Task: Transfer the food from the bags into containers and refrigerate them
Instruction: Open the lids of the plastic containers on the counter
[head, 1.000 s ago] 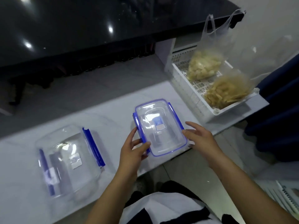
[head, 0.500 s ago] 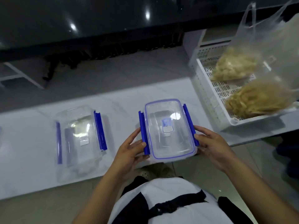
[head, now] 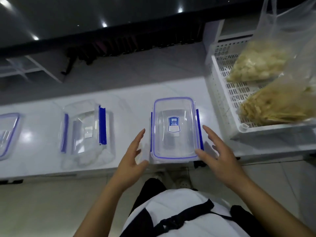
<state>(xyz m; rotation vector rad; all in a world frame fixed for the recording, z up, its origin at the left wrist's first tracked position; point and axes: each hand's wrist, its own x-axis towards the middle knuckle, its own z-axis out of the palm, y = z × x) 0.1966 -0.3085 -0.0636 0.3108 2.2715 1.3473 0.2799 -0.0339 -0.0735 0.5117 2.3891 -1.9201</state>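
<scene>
A clear lidded container [head: 175, 129] with blue side clips and a blue label stands at the front edge of the white counter [head: 130, 103]. My left hand [head: 135, 154] hovers just left of it, fingers spread, not touching. At the container's right front corner is my right hand [head: 217, 154], open too, its fingertips near the blue clip. Two clear plastic bags lie in the white slotted basket [head: 220, 86] at the right: one holds pale chunks [head: 256, 64], the other yellowish strips [head: 277, 105].
A second clear container [head: 85, 132] with blue clips lies on the counter to the left, and a third container [head: 7, 134] shows at the left edge. Beyond the counter is a grey floor and a dark glossy surface [head: 102, 12]. The counter's front edge lies just before my body.
Both hands gripped the container's blue clips half a second ago; now they have let go and drawn back, fingers spread. The camera view has moved closer and squarer over the container.
</scene>
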